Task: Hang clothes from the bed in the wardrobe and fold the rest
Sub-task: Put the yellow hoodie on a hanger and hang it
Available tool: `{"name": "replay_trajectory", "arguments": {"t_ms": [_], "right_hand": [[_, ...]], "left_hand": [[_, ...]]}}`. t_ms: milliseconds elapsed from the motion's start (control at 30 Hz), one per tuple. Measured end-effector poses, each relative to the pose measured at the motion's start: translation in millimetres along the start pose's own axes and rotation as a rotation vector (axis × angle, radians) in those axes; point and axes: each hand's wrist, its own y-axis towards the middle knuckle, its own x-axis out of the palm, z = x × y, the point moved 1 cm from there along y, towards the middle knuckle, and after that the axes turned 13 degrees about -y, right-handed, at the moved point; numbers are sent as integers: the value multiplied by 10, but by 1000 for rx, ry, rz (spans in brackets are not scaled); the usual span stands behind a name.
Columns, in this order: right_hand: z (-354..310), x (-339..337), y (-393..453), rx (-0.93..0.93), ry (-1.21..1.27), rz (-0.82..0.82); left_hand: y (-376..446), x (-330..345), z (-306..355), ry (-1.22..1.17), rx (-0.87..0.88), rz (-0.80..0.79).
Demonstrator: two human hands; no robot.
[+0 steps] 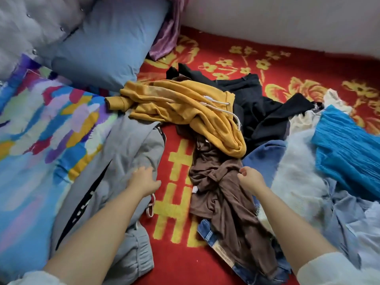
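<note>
Clothes lie in a heap on the red and yellow bedspread (174, 202). A mustard hoodie (185, 108) sits on top of black garments (257, 103). Below it a crumpled brown top (230, 200) runs toward me over blue jeans (222, 254). Grey sweatpants (123, 161) with a black stripe lie at the left. My left hand (144, 179) rests flat on the grey sweatpants, fingers spread. My right hand (250, 177) pinches the brown top at its upper edge.
A blue pillow (107, 44) and a colourful quilt (41, 130) fill the left side. At the right lie a teal pleated garment (345, 149), a fluffy white piece (298, 171) and a pale blue shirt (349, 223). A pale wall (287, 19) borders the bed's far edge.
</note>
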Motion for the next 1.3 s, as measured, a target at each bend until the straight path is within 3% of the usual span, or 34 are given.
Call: {"name": "replay_trajectory", "arguments": {"t_ms": [100,267,400,433,533,667,800,867,967,1133,1233,1300], "right_hand": [[-90,52,540,7,52,53],[-176,234,1412,215,318,196],[-345,399,1732,573,640,237],[-490,403,1771,569,617,272],[-1031,484,1686,190,480,340],[-1297,705,1295,-240,423,79],[-990,1050,759,-432,249,-290],[-867,1114,445,-494,149,-398],[-709,1124,42,-548,24,-494],[-431,893,-614,-695,-160,-503],[-304,848,-1016,-921,-253,-301],[-193,880,-1303,-1055,-268,-215]], "left_hand": [[472,271,-206,-165,-62,-19],[1063,894,-644,66,-180,-160],[1264,1063,-850,145,-140,-98],[1312,1079,-868,133,-144,-103],[1319,1128,-877,115,-153,-105],[1311,1122,-901,99,-137,-97],[1290,1068,-903,48,-122,-130],[1265,947,-916,-13,-106,-196],[1153,708,-904,-340,-133,-316],[187,676,-573,-907,-123,-217],[-588,849,-234,-1331,-245,-503],[-954,978,-55,-1453,-264,-630]]}}
